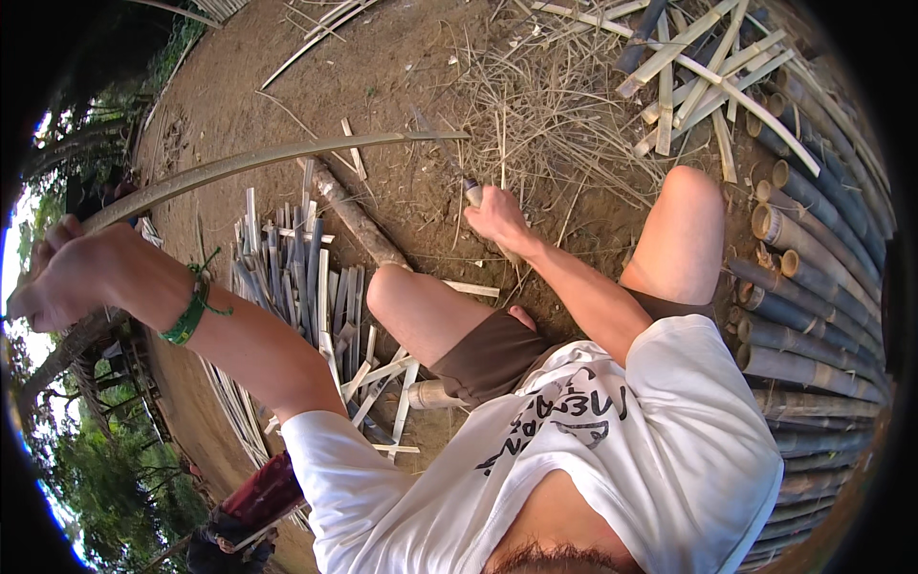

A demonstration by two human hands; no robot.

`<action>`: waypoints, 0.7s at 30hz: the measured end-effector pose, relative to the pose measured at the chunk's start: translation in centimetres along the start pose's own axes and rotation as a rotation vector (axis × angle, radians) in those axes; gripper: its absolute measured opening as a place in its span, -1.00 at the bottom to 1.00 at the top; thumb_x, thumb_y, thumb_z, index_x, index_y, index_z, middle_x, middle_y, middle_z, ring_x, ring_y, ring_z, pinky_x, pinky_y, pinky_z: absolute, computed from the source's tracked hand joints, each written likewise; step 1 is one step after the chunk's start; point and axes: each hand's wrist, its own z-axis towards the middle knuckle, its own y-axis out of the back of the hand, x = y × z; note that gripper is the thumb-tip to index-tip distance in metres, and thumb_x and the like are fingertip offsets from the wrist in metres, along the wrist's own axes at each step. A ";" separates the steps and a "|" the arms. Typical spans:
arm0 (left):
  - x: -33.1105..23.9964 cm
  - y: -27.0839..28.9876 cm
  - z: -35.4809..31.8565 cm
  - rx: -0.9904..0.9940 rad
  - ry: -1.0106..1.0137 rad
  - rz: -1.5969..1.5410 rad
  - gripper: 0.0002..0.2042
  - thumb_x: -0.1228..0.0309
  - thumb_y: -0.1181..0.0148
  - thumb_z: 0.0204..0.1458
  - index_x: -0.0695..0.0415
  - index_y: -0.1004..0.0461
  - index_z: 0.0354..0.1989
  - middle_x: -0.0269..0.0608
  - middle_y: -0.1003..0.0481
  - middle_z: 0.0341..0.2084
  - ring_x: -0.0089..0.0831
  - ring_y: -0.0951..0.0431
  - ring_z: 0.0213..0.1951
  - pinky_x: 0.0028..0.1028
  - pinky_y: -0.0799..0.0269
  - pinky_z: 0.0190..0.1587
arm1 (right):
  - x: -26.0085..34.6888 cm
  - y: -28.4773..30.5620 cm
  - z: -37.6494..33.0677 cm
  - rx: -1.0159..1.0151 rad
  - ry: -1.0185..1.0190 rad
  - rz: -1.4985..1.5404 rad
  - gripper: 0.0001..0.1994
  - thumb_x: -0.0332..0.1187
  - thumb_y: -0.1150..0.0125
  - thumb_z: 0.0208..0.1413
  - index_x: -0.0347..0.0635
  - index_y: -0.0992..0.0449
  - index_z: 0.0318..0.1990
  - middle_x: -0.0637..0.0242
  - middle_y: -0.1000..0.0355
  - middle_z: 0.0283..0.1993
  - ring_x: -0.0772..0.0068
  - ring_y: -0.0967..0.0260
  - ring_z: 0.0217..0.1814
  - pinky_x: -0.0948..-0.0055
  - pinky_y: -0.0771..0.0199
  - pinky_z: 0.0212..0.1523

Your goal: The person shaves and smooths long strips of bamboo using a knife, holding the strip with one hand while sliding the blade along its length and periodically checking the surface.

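Note:
My left hand (59, 277) is raised at the far left, closed on one end of a long, thin bamboo strip (258, 160). The strip arcs to the right and its far end lies near the dry grass. A green cord bracelet (191, 314) is tied on that wrist. My right hand (497, 218) is lower, near the ground at the centre, gripping the wooden handle of a knife (472, 192). The blade is hard to make out against the dirt. My bare knees (402, 292) are bent below the hands.
Short split bamboo pieces (296, 268) lie in a heap on the dirt left of my knee, with a rough log (356, 220) beside them. Round bamboo poles (813, 287) are stacked at the right. Loose slats (698, 67) and dry grass (545, 105) cover the ground ahead.

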 end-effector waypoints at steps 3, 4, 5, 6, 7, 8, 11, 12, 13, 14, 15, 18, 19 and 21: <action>0.8 1.9 3.1 -0.020 0.060 -0.070 -0.58 0.14 0.19 0.20 0.36 -0.28 -0.34 -0.04 -0.35 -0.58 -0.24 -0.43 -0.68 -0.32 -0.55 -0.64 | 2.5 0.8 -2.2 0.060 0.092 0.055 -0.87 -0.41 -0.14 0.00 -0.29 -0.37 -0.46 0.24 -0.34 -0.67 0.34 -0.27 -0.73 0.33 -0.26 -0.74; 1.2 2.1 3.4 -0.015 0.094 -0.109 -0.58 0.13 0.18 0.20 0.37 -0.28 -0.33 -0.02 -0.35 -0.57 -0.22 -0.44 -0.68 -0.31 -0.56 -0.63 | 4.1 0.9 -3.3 0.055 0.210 0.074 -0.85 -0.40 -0.16 -0.03 -0.30 -0.37 -0.46 0.14 -0.33 -0.69 0.14 -0.34 -0.69 0.21 -0.31 -0.65; 0.9 1.7 2.8 -0.088 0.138 -0.132 -0.56 0.12 0.15 0.18 0.40 -0.29 -0.30 0.04 -0.36 -0.57 -0.20 -0.43 -0.68 -0.35 -0.57 -0.63 | 5.3 0.6 -3.3 -0.025 0.302 0.139 -0.84 -0.39 -0.18 -0.06 -0.28 -0.35 -0.45 0.07 -0.30 -0.69 0.03 -0.35 -0.66 0.12 -0.30 -0.56; 0.6 1.7 1.9 -0.108 0.089 -0.113 -0.56 0.12 0.15 0.18 0.39 -0.29 -0.28 0.05 -0.36 -0.57 -0.19 -0.43 -0.68 -0.35 -0.58 -0.62 | 6.5 0.8 -3.8 -0.067 0.380 0.182 -0.82 -0.39 -0.18 -0.07 -0.31 -0.34 -0.45 0.02 -0.27 -0.69 0.00 -0.32 -0.67 0.13 -0.26 -0.59; 0.3 1.7 0.9 -0.128 0.038 -0.093 -0.57 0.12 0.15 0.18 0.38 -0.28 -0.27 0.06 -0.37 -0.56 -0.18 -0.43 -0.68 -0.36 -0.58 -0.62 | 6.0 0.5 -3.7 -0.067 0.403 0.147 -0.84 -0.38 -0.16 -0.05 -0.27 -0.33 -0.48 0.10 -0.28 -0.71 0.13 -0.33 -0.71 0.17 -0.29 -0.65; -0.1 1.5 0.4 -0.100 0.026 -0.074 -0.57 0.10 0.16 0.20 0.35 -0.24 -0.23 0.05 -0.37 -0.55 -0.20 -0.42 -0.67 -0.37 -0.57 -0.61 | 5.4 0.2 -3.0 -0.081 0.430 0.113 -0.84 -0.37 -0.15 -0.03 -0.23 -0.32 -0.51 0.18 -0.30 -0.72 0.27 -0.33 -0.74 0.21 -0.32 -0.70; -1.3 2.1 0.2 0.030 0.022 -0.018 -0.57 0.03 0.20 0.27 0.24 -0.11 -0.10 -0.01 -0.34 -0.50 -0.27 -0.38 -0.62 -0.39 -0.50 -0.61 | -3.5 -1.8 1.2 -0.020 0.103 0.111 -0.87 -0.39 -0.12 0.00 -0.22 -0.35 -0.48 0.34 -0.26 -0.68 0.41 -0.15 -0.80 0.38 -0.21 -0.77; -1.2 3.2 0.6 0.055 0.004 0.003 -0.58 0.03 0.20 0.29 0.22 -0.08 -0.07 -0.03 -0.33 -0.50 -0.29 -0.37 -0.62 -0.40 -0.48 -0.62 | -4.7 -1.7 2.2 0.023 0.153 0.020 -0.87 -0.40 -0.11 0.01 -0.22 -0.33 -0.48 0.37 -0.26 -0.67 0.41 -0.12 -0.80 0.44 -0.17 -0.79; 0.1 3.8 1.3 0.040 -0.022 -0.017 -0.61 0.08 0.18 0.27 0.22 -0.11 -0.08 -0.03 -0.33 -0.52 -0.28 -0.37 -0.64 -0.40 -0.46 -0.65 | -4.5 -1.5 2.2 0.009 0.160 -0.019 -0.87 -0.40 -0.11 0.01 -0.22 -0.33 -0.48 0.37 -0.25 -0.68 0.42 -0.12 -0.79 0.43 -0.15 -0.80; 0.5 4.5 2.0 0.022 -0.061 -0.027 -0.63 0.12 0.16 0.26 0.23 -0.14 -0.09 -0.02 -0.33 -0.55 -0.27 -0.37 -0.66 -0.40 -0.45 -0.68 | -3.7 -1.5 2.0 0.011 0.173 -0.055 -0.87 -0.40 -0.11 0.02 -0.21 -0.33 -0.48 0.38 -0.24 -0.68 0.44 -0.12 -0.79 0.43 -0.13 -0.80; 0.5 5.5 2.0 0.015 -0.039 -0.013 -0.63 0.11 0.16 0.27 0.23 -0.13 -0.09 -0.04 -0.32 -0.54 -0.28 -0.35 -0.66 -0.40 -0.41 -0.69 | -2.3 -1.5 0.8 0.032 0.183 -0.057 -0.87 -0.40 -0.11 0.02 -0.20 -0.32 -0.48 0.39 -0.23 -0.68 0.46 -0.10 -0.79 0.43 -0.11 -0.81; -0.1 5.2 1.6 0.008 0.003 -0.040 -0.64 0.09 0.19 0.30 0.21 -0.11 -0.13 -0.07 -0.29 -0.54 -0.32 -0.29 -0.66 -0.41 -0.30 -0.69 | 1.3 -0.5 -0.3 0.021 0.294 -0.031 -0.87 -0.42 -0.11 0.02 -0.17 -0.30 -0.49 0.42 -0.21 -0.69 0.53 -0.06 -0.78 0.43 -0.07 -0.82; -0.2 5.0 1.0 0.013 0.002 -0.054 -0.64 0.08 0.20 0.31 0.20 -0.11 -0.14 -0.07 -0.28 -0.54 -0.33 -0.27 -0.66 -0.40 -0.29 -0.69 | 0.4 -0.8 -0.2 0.006 0.374 -0.007 -0.87 -0.43 -0.11 0.02 -0.16 -0.30 -0.49 0.43 -0.21 -0.69 0.55 -0.05 -0.78 0.43 -0.06 -0.82; -1.3 4.7 0.5 0.053 -0.018 -0.035 -0.61 0.05 0.23 0.32 0.21 -0.08 -0.12 -0.08 -0.28 -0.53 -0.34 -0.27 -0.65 -0.40 -0.35 -0.64 | -2.0 -1.0 0.3 0.061 0.294 0.081 -0.87 -0.47 -0.11 0.01 -0.12 -0.28 -0.49 0.47 -0.18 -0.68 0.58 -0.03 -0.77 0.48 -0.07 -0.81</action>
